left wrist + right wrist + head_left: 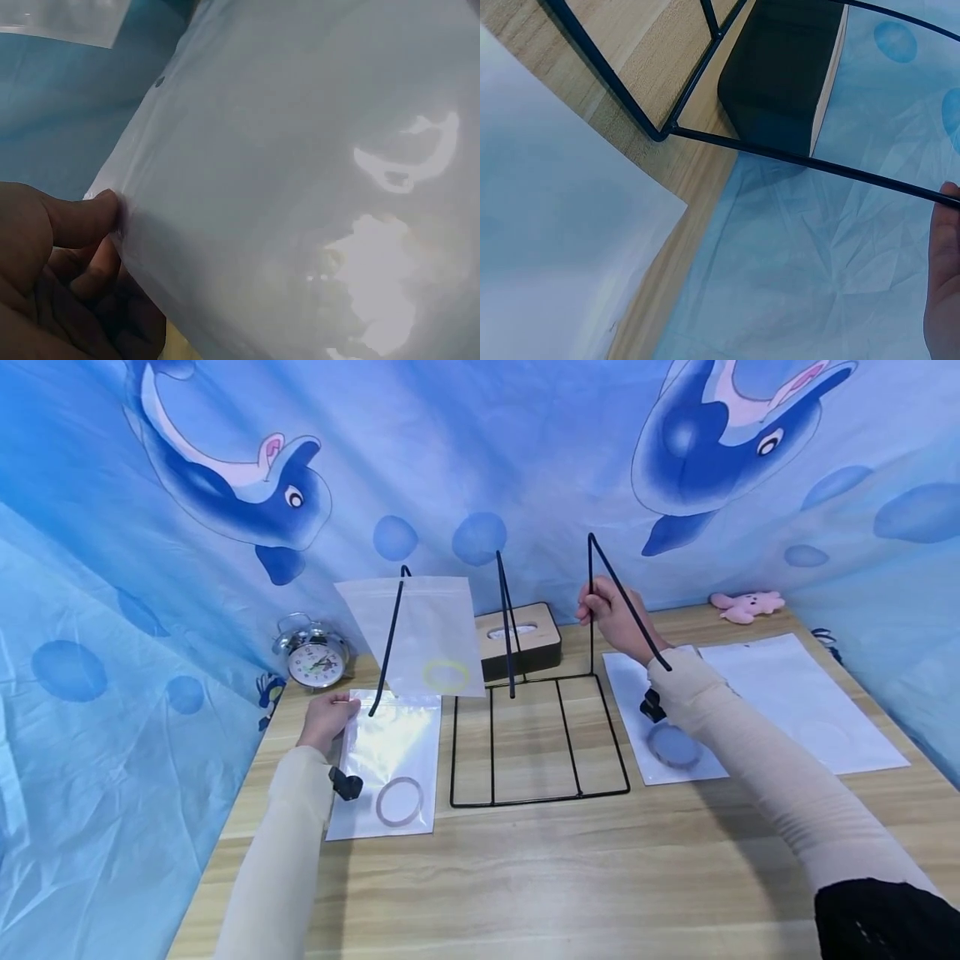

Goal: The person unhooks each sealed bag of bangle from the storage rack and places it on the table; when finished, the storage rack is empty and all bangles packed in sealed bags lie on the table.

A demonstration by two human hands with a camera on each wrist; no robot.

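Note:
My left hand (327,722) pinches the upper left corner of a glossy plastic bag (375,743), thumb in front and fingers behind. A pale ring (400,802) shows at the bag's lower end. In the left wrist view, the bag (247,150) fills most of the frame. My right hand (619,618) grips the right upright of a black wire rack (540,802), whose base lies on the table. Another translucent bag (420,627), with a yellow ring (446,675) near its bottom, hangs from the rack's left arm. In the right wrist view, fingers (943,285) touch the wire.
Behind the rack stands a dark tissue box (525,639) with a wooden top. An alarm clock (317,662) is at back left and a pink toy (747,607) at back right. White sheets or bags (795,710) lie right, one bearing a grey-blue ring (674,746). Blue curtains surround the table.

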